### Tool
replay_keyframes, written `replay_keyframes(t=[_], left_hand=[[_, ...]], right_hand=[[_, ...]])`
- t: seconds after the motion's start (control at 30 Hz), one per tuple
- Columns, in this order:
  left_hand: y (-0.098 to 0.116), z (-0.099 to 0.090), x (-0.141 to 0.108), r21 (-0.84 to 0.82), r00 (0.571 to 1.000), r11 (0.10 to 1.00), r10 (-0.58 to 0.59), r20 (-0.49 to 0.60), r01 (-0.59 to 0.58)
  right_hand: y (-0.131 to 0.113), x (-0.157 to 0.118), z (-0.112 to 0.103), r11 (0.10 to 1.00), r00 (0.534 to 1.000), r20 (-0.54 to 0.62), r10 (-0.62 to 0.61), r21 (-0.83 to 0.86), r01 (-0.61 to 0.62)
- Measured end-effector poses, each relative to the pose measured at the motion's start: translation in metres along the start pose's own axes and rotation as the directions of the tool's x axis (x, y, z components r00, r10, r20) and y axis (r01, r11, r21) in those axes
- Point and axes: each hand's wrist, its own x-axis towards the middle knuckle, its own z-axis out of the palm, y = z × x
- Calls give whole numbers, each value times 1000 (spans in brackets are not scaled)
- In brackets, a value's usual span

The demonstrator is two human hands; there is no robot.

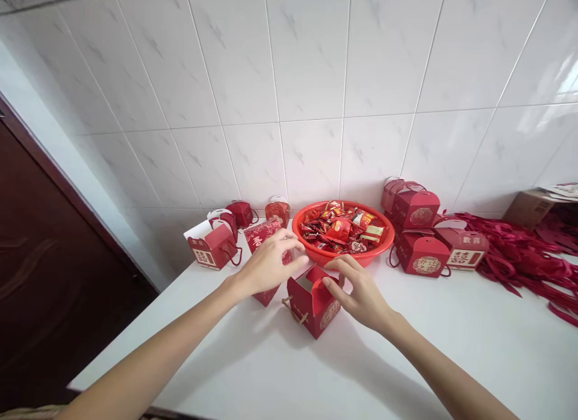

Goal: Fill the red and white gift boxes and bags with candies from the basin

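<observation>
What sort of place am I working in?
Probably a room in a home, though that isn't certain: a glossy white marbled tile wall stands behind a plain white tabletop, and there's a dark reddish-brown door at the left.

White tiled wall (pixel 311 52), dark red door (pixel 49 257)
Wall up top — door at left — brown box (pixel 524 209) near the right edge.

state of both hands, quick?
Left hand: open, nothing visibly held.
Right hand: partly curled at the nearest red box; grip can't be told.
</observation>
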Motion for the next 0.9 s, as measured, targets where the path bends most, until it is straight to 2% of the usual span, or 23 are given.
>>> replay_keyframes(t=[0.07, 0.13, 0.23, 0.33, 0.43, 0.53, 0.67, 0.8, 0.9], left_hand=[[7, 5, -3, -30, 991, 1000, -1, 134, 5], [5, 10, -5, -83, 979, 996, 4, 203, 13], [-4, 17, -5, -174, 974, 984, 0, 229, 41], [-10, 20, -3, -242, 970, 967, -22, 244, 82], [-7, 19, -5, -293, 956, 949, -29, 291, 118], [-2, 16, -10, -281, 926, 949, -31, 375, 146], [-6, 15, -14, -237, 906, 947, -105, 409, 217], [-10, 16, -14, -252, 889, 919, -178, 422, 303], [-9, 18, -15, -321, 868, 889, -147, 475, 326]], right_hand=[[-1, 0, 4, 1000, 999, 46, 1, 8, -1], [0, -3, 6, 1000, 996, 88, 4, 31, -6], [4, -9, 5, 993, 994, 104, 30, 110, -41], [7, -11, 5, 987, 996, 67, 65, 142, -74], [7, -11, 8, 986, 994, 57, 91, 136, -98], [6, -12, 8, 969, 988, 84, 127, 205, -141], [1, -16, 3, 889, 975, 117, 190, 402, -221], [-5, -18, 1, 788, 945, 252, 206, 531, -313], [-6, -18, 3, 850, 964, 221, 148, 470, -238]])
